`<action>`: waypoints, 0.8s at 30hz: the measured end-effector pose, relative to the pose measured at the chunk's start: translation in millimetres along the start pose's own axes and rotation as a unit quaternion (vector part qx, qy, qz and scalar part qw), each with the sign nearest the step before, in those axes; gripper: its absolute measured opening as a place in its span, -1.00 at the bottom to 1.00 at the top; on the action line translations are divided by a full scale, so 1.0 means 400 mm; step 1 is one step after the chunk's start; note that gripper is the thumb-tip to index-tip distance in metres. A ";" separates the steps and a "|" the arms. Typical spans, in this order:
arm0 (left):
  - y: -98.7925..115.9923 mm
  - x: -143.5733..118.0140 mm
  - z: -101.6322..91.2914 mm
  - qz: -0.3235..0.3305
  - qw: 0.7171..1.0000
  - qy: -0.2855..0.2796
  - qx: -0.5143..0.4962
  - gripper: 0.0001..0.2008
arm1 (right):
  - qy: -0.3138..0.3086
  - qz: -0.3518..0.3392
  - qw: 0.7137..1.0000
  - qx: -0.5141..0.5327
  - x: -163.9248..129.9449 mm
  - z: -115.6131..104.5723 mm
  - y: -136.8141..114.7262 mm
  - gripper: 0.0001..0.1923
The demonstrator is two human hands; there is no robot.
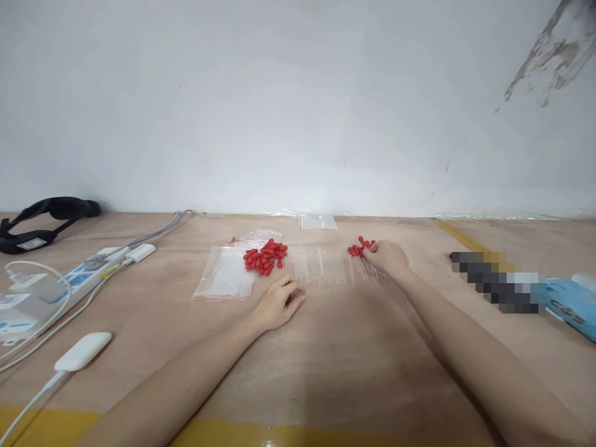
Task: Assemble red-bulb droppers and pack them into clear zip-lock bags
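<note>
My right hand [390, 257] is closed in a pinch at a small group of glass droppers with red rubber bulbs [356, 251]; its fingertips are on a red-bulbed dropper, partly hidden by the fingers. To the left of that group, thin clear glass tubes [331, 266] lie side by side in a row. A heap of loose red rubber bulbs [264, 258] sits at the left end of the row. Just in front of the heap, my left hand [280, 302] rests on the table with loosely bent fingers, thumb apart, and nothing visible in it.
Clear plastic bags [223, 273] lie left of the bulbs, and another bag [318, 222] lies by the wall. At left are a power strip [77, 282], cables, a white charger-like device [84, 351] and a black strap [51, 208]. A blue packet [570, 304] lies far right.
</note>
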State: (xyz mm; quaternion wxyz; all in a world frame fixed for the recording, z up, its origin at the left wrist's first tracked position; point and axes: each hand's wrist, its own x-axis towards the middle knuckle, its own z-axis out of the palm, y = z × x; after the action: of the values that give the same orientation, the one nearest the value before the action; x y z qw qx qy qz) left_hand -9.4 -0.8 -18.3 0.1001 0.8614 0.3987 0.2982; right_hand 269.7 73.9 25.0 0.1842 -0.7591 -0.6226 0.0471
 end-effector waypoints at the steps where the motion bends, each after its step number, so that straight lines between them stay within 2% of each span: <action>1: -0.001 0.000 0.000 0.000 1.000 0.000 -0.002 -0.87 | 0.007 0.014 1.000 -0.014 0.006 0.010 0.000 -0.71; 5: -0.003 0.001 -0.002 -0.002 1.000 -0.002 -0.008 -0.89 | 0.031 0.029 0.998 -0.048 0.008 0.046 0.000 -0.71; 10: 0.002 0.004 -0.008 0.004 1.000 -0.011 0.009 -0.77 | 0.040 0.008 0.998 -0.047 -0.013 0.047 0.001 -0.64; 15: -0.002 0.004 -0.004 0.005 1.000 0.004 -0.002 -0.82 | -0.012 -0.032 0.999 -0.019 -0.044 0.040 -0.031 -0.66; 18: -0.017 0.004 -0.002 -0.009 0.999 0.039 0.011 -0.80 | -0.051 -0.040 0.997 -0.030 -0.057 0.044 -0.053 -0.67; 21: -0.041 0.010 -0.021 -0.017 0.991 0.110 0.076 -0.69 | -0.062 -0.037 0.996 -0.057 -0.063 0.053 -0.067 -0.61; 24: -0.075 0.021 -0.056 -0.028 0.969 0.160 0.187 -0.80 | -0.060 -0.028 0.995 -0.077 -0.064 0.063 -0.076 -0.57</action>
State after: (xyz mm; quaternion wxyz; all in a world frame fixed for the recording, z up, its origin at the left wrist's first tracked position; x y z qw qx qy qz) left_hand -37.4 23.7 -9.0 -0.1192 0.7943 0.4826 0.3493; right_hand 228.3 59.6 7.9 0.0889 -0.7488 -0.6556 0.0398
